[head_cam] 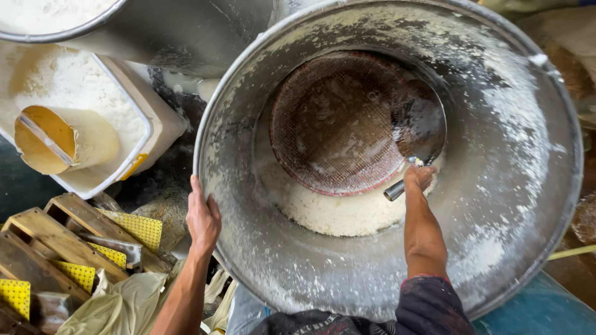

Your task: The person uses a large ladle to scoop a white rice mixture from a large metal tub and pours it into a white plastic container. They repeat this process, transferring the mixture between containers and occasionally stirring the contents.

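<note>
A large steel drum (pixel 528 186), dusted with white flour, fills the view, tilted toward me. My left hand (pixel 202 217) grips its rim at the lower left. My right hand (pixel 419 178) reaches deep inside and is closed on the metal handle of a dark flat scraper (pixel 417 127). The scraper blade rests against a round rusty mesh sieve (pixel 335 124) at the drum's bottom. A heap of white flour (pixel 335 211) lies just below the sieve.
A white plastic tub (pixel 158 124) of flour with a yellow scoop (pixel 62 139) in it stands at the left. Wooden pallets (pixel 56 242) with yellow pieces lie at the lower left. Another steel vessel (pixel 180 31) is at the top. The floor at lower right is blue.
</note>
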